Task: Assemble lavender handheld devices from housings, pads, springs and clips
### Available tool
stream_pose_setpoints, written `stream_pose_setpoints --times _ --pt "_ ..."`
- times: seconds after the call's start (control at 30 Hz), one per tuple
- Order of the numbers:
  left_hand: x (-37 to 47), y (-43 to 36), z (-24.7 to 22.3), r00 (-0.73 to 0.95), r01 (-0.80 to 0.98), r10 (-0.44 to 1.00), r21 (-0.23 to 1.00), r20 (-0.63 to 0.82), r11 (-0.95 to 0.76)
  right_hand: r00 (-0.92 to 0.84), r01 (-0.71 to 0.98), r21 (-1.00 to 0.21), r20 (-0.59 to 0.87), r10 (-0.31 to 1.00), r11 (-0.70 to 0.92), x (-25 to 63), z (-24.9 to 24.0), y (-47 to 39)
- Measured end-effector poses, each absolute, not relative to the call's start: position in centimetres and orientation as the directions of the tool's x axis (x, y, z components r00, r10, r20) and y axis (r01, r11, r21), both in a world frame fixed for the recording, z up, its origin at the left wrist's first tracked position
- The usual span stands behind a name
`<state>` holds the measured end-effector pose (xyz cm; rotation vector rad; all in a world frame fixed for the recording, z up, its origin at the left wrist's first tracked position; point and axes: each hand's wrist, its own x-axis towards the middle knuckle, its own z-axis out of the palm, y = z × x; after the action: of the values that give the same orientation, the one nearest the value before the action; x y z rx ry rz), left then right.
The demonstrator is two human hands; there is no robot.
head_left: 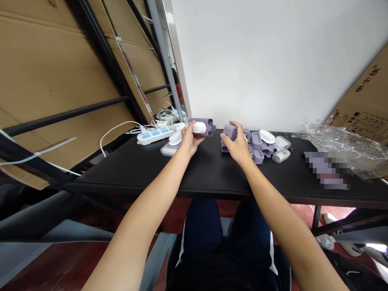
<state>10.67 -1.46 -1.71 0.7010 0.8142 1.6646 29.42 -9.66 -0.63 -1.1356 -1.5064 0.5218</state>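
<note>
Black bench against a white wall; white power strip at the left; then left grip closed round a purple holder with a white bristled piece, over the bench; right grip clasping a purple case between thumb and fingers, just beside a cluster of purple parts; far right, crumpled clear plastic.

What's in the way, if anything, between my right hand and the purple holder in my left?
Only the purple case at your right hand, on the side facing the purple holder. Beyond it, nothing visible blocks the gap to your left hand, which grips that holder.
</note>
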Motion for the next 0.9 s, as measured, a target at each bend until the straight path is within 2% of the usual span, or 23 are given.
stream_pose_setpoints --times 0.1,0.3,0.5,0.7,0.9 --pt "10.7 -1.6 -1.6 -0.190 -0.542 0.980 0.827 0.050 -0.147 0.076 0.395 -0.808 0.502 0.861 0.436 29.4 -0.5 -9.8" --pt "11.8 -2.6 -1.7 -0.003 -0.481 0.994 0.872 0.106 -0.094 0.041 0.404 -0.784 0.530 0.847 0.471 29.4 -0.9 -9.5" --pt "12.1 -2.8 -1.7 -0.020 -0.499 0.994 0.861 0.105 -0.100 0.055 0.418 -0.763 0.563 0.825 0.493 29.2 -0.6 -9.7" --pt "11.9 -2.8 -1.4 -0.014 -0.513 0.993 0.851 0.121 -0.111 0.014 0.405 -0.799 0.491 0.871 0.444 29.2 -1.1 -9.4" --pt "12.2 -3.0 -1.6 -0.016 -0.512 0.988 0.847 0.154 -0.141 0.026 0.366 -0.810 0.501 0.865 0.458 29.3 -1.7 -8.8"
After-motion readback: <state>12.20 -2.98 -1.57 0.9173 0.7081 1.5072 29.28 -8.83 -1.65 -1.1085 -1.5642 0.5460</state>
